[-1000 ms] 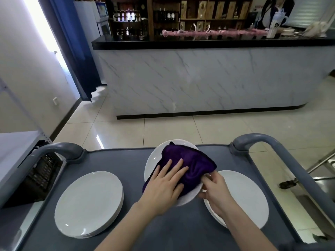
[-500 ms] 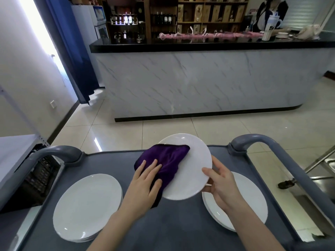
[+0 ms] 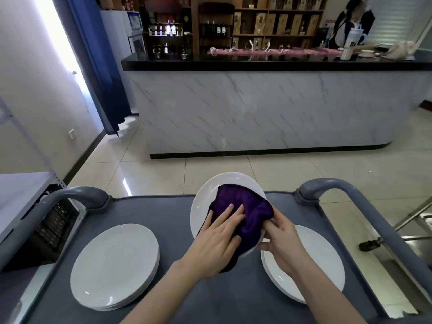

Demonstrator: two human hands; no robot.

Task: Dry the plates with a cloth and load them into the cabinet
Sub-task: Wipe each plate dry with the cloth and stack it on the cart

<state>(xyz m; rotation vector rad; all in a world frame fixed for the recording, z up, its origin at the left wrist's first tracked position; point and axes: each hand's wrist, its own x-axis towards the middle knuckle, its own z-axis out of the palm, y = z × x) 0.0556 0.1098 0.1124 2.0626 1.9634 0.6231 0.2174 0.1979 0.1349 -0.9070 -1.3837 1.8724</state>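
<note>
Big marble-fronted bar counter (image 3: 268, 108) fills the far side of the room, black top, shelves of bottles (image 3: 210, 29) behind it, and a person (image 3: 350, 24) standing at its far right end. A blue curtain (image 3: 98, 66) hangs at the far left beside a bright window. Tiled floor (image 3: 257, 169) runs between the counter and us.

Near us, the grey cart (image 3: 163, 230) with its rounded handles at the left and right corners takes up the lower half of the view. On its left side sits a stack of white plates (image 3: 114, 265), flat and untouched. On its right side there's a second stack of plates (image 3: 313, 253), partly covered by the right arm.

Between the two stacks, toward the far edge of the cart, the held plate (image 3: 203, 206) is tilted up, its face toward us. The purple cloth (image 3: 247, 211) is draped over its right half and hangs past the near rim.

The left hand (image 3: 217, 239) lies flat on the cloth, fingers spread and extended, pressing it against the plate's face. The right hand (image 3: 282, 239) is closed on the plate's right rim, thumb (image 3: 268, 228) on top pinching cloth and rim together; its other fingers are hidden behind the plate.
</note>
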